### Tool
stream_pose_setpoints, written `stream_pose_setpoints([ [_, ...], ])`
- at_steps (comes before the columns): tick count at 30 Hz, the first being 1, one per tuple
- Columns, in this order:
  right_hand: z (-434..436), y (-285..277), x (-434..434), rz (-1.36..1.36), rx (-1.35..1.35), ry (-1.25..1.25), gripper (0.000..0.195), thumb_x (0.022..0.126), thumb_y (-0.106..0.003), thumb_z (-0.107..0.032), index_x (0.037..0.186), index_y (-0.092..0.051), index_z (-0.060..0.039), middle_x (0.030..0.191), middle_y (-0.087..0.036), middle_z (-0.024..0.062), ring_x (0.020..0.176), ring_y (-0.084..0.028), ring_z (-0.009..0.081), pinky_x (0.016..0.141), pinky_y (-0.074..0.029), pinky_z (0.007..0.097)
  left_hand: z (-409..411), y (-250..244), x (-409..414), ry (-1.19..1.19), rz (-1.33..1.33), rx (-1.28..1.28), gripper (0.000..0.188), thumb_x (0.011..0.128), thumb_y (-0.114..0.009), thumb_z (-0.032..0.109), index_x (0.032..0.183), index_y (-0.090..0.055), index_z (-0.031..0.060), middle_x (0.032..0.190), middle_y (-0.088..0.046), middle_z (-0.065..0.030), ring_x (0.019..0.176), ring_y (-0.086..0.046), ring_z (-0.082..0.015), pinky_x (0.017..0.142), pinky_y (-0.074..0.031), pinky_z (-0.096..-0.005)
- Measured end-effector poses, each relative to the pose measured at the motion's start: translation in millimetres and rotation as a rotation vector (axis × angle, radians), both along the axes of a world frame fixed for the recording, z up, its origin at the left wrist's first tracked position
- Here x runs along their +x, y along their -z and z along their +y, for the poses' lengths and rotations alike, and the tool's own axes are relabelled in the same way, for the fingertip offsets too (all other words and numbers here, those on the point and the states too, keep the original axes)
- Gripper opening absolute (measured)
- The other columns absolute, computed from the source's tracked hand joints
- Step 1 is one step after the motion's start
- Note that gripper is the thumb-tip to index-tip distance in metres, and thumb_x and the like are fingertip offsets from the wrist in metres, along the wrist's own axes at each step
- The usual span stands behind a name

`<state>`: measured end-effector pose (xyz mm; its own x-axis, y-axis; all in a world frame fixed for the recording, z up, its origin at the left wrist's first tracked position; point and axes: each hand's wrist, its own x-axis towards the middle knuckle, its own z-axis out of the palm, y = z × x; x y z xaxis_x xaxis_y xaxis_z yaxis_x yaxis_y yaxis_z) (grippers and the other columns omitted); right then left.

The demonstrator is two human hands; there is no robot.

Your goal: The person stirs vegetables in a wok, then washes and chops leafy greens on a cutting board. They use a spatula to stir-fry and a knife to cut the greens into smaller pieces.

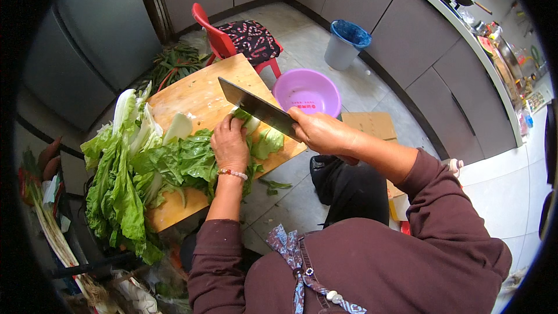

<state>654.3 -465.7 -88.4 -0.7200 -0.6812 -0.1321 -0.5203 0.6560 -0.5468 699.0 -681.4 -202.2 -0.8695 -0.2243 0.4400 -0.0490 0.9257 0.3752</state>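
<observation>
My right hand [320,133] is closed around the handle of a cleaver [257,107], whose broad dark blade points to the upper left, over the wooden cutting board [200,78]. Beside the blade, my left hand [230,141] presses leafy greens [196,155] against the board, its fingers curled on a pale stalk piece [248,123]. A cut leaf piece [268,141] lies near the board's right edge. More long leafy cabbage [126,174] is heaped at the left and hangs over the board's edge. Whether the blade touches the stalk I cannot tell.
Beyond the board are a red chair [213,37] with a patterned cushion, a purple basin [327,83] and a lined waste bin [342,52] on the tiled floor. Green vegetables [174,67] lie behind the board. Cardboard [370,124] is at the right, with long leeks or scallions [54,235] at the left.
</observation>
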Motion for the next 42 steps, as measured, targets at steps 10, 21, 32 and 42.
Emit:
stream_pose_setpoints([
  [10,-20.1,-16.6,-13.9,-0.238,0.078,0.034,0.014,0.094,-0.039,-0.013,0.103,-0.041,-0.0015,0.059,-0.055,0.0174,0.041,-0.055,0.0285,0.041,-0.046,0.0418,-1.5,-3.9,-0.3,-0.002,-0.049,0.011,0.021,0.081,-0.066,0.015,0.101,-0.061,0.0129,0.118,-0.060,-0.0039,0.107,-0.054,-0.0278,0.090,-0.043,-0.0417],
  [21,-45.2,32.7,-16.9,0.154,0.042,0.006,0.015,0.092,-0.043,-0.014,0.102,-0.042,-0.0022,0.062,-0.057,0.0233,0.054,-0.062,0.0391,0.047,-0.049,0.0479,-3.1,-5.9,-0.8,-0.029,-0.088,-0.031,0.022,0.079,-0.067,0.016,0.101,-0.061,0.0130,0.116,-0.060,-0.0057,0.103,-0.054,-0.0294,0.088,-0.044,-0.0426],
  [32,-65.6,38.9,-26.1,0.203,0.026,-0.013,0.016,0.093,-0.044,-0.016,0.100,-0.045,-0.0017,0.064,-0.059,0.0215,0.051,-0.061,0.0361,0.043,-0.046,0.0467,-5.8,-9.1,0.5,0.016,-0.043,-0.029,0.021,0.079,-0.066,0.011,0.098,-0.060,0.0082,0.106,-0.061,-0.0096,0.097,-0.055,-0.0338,0.085,-0.046,-0.0430],
  [42,-55.2,31.5,-39.9,0.160,-0.020,0.064,0.022,0.093,-0.050,-0.023,0.104,-0.050,-0.0036,0.075,-0.062,0.0264,0.074,-0.061,0.0460,0.066,-0.046,0.0542,-5.3,-5.8,-0.1,-0.002,0.030,-0.052,0.020,0.079,-0.066,0.014,0.097,-0.060,0.0093,0.110,-0.059,-0.0068,0.099,-0.054,-0.0314,0.085,-0.045,-0.0433],
])
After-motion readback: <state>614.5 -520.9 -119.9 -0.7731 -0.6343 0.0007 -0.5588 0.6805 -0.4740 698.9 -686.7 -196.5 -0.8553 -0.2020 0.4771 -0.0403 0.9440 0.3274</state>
